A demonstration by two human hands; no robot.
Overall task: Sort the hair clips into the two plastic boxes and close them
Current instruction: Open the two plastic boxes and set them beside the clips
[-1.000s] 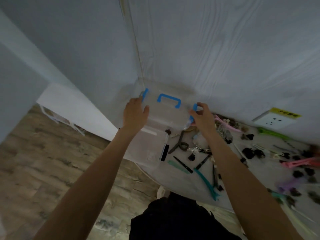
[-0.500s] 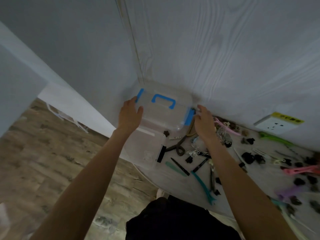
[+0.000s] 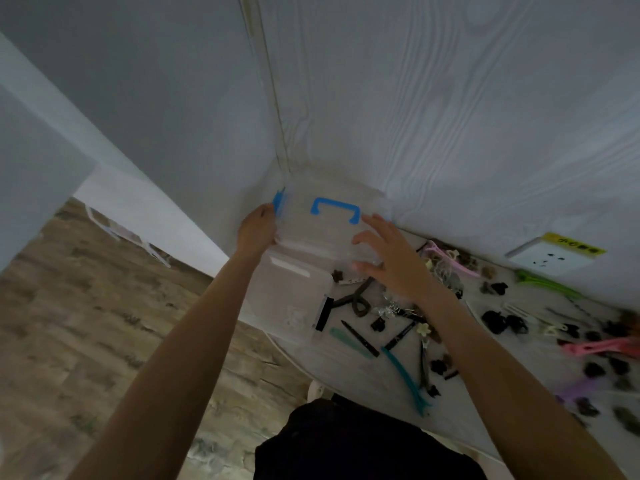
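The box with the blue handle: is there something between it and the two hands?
Nothing visible. The left hand already touches the clear box beside its blue side latch, and the right hand, fingers spread, lies over the box's right end. The hair clips lie on the table, nearer the person.

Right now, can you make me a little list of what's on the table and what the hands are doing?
box in corner: clear plastic box, lid on, blue handle on top
second box: clear box in front of it
left hand: holds the corner box's left end by the blue latch
right hand: fingers spread, at the box's right end
hair clips: many, loose on the table
wall: socket
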